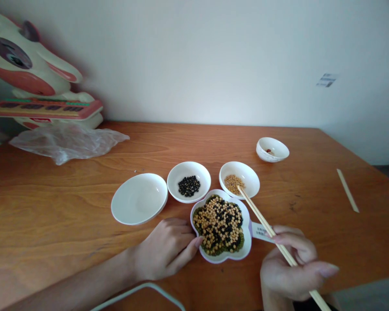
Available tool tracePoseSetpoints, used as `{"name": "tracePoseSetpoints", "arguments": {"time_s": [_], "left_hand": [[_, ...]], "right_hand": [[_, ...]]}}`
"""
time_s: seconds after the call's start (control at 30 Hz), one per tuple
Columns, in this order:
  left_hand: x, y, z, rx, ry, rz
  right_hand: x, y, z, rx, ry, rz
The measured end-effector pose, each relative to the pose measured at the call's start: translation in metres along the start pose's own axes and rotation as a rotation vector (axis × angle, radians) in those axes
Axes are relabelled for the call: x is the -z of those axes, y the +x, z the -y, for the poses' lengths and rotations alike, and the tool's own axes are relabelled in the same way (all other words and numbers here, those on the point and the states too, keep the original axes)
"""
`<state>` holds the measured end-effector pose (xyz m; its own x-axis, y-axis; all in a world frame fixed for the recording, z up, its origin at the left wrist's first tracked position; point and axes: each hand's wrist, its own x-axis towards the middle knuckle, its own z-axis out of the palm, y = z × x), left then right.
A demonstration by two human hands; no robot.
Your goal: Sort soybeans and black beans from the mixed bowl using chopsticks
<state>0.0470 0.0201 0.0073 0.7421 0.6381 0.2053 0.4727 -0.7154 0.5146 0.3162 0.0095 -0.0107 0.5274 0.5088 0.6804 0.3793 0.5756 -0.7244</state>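
My right hand (290,261) is closed round a pair of wooden chopsticks (261,218). Their tips touch the yellow soybeans (234,183) in a small white bowl (251,181). The fingers of my left hand (168,248) grip the left rim of a flower-shaped dish (221,258) with a handle. Inside that dish lie mixed soybeans, black beans and green beans (218,222). Another white bowl (202,172), left of the soybean bowl, holds black beans (189,186). Left of it, a larger white bowl (139,198) has nothing in it.
A patterned bowl (272,151) with a few small reddish pieces stands at the back right. A wooden strip (348,190) lies far right. At the back left are a crumpled plastic bag (69,142) and a toy keyboard (45,108). A pale cable (145,286) crosses the near edge.
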Motion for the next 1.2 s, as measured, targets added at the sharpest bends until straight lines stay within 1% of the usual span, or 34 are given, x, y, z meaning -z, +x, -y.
{"name": "tracePoseSetpoints", "arguments": {"time_s": [0.07,0.17,0.37,0.53,0.63,0.73,0.8,0.93,1.03,1.13,1.2], "left_hand": [[-0.001,-0.001,0.0,-0.007,-0.002,-0.005],[-0.001,-0.001,0.001,-0.01,0.005,-0.002],[0.0,-0.001,0.0,-0.007,0.02,0.026],[0.001,-0.002,0.0,0.007,0.023,0.057],[0.001,-0.002,0.001,0.01,0.017,0.064],[0.002,-0.001,0.001,0.005,0.02,0.061],[0.003,0.0,0.001,0.002,0.02,0.062],[0.004,0.001,-0.001,0.008,0.008,0.072],[0.005,0.001,-0.001,0.015,0.002,0.079],[0.005,0.0,0.0,0.018,0.004,0.086],[0.005,0.0,0.0,0.016,0.008,0.089]], "right_hand": [[0.0,0.001,-0.001,-0.076,-0.028,0.009],[0.0,0.001,-0.003,-0.089,-0.03,0.014],[-0.004,0.001,-0.003,0.031,-0.031,-0.036],[-0.003,0.0,0.004,0.147,-0.116,0.068],[-0.003,0.0,0.008,0.195,-0.166,0.075],[-0.002,-0.001,0.01,0.163,-0.182,0.073],[-0.001,-0.001,0.009,0.152,-0.151,0.08],[0.0,-0.002,0.007,0.16,-0.123,0.103],[-0.002,-0.001,0.009,0.2,-0.171,0.04],[-0.006,-0.002,0.012,0.117,-0.236,-0.011],[-0.007,-0.004,0.013,0.057,-0.254,-0.015]]}}
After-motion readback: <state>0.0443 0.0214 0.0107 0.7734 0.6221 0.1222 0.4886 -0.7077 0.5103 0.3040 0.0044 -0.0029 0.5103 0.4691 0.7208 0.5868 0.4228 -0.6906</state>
